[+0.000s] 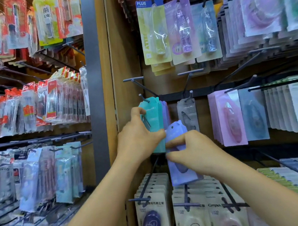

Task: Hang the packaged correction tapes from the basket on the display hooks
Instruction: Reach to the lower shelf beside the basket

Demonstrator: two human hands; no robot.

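Mid-hang, my left hand (139, 139) grips the teal plastic packs (153, 116) on the black wire hook (143, 97); my right hand (194, 152) pinches 1 lilac plastic pack (176, 130), next to thread on.

We face a shop display wall of brown wood panelling (124, 45), a grey metal upright (95, 98) dividing two bays, a black crossbar (171, 96) spanning the right one, warmly lit.

Glossy plastic packs (154, 123), wooden panel (123, 62)
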